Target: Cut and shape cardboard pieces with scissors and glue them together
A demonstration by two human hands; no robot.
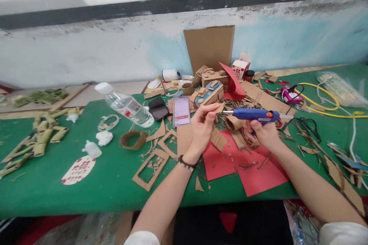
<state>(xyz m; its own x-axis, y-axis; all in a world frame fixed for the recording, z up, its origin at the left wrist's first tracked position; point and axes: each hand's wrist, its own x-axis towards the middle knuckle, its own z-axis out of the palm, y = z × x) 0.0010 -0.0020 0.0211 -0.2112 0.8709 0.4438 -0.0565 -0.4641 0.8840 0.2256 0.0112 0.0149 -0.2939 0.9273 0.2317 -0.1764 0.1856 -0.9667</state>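
My right hand (pixel 263 132) is wrapped round the grip of a blue hot glue gun (pixel 253 114), held level with its metal nozzle pointing left. The nozzle tip meets a small piece of brown cardboard (pixel 219 108) that my left hand (pixel 202 126) pinches between thumb and fingers above the table. A corrugated strip (pixel 219 139) lies just under that hand, on red paper sheets (pixel 253 172). A dark bead bracelet sits on my left wrist.
The green table (pixel 57 183) carries cardboard frames (pixel 151 166), a lying water bottle (pixel 126 105), two phones (pixel 181 111), a cardboard model (pixel 208 93), a large cardboard sheet (pixel 209 48) against the wall, bamboo pieces (pixel 37 138), yellow and white cables (pixel 330 109) and many scraps.
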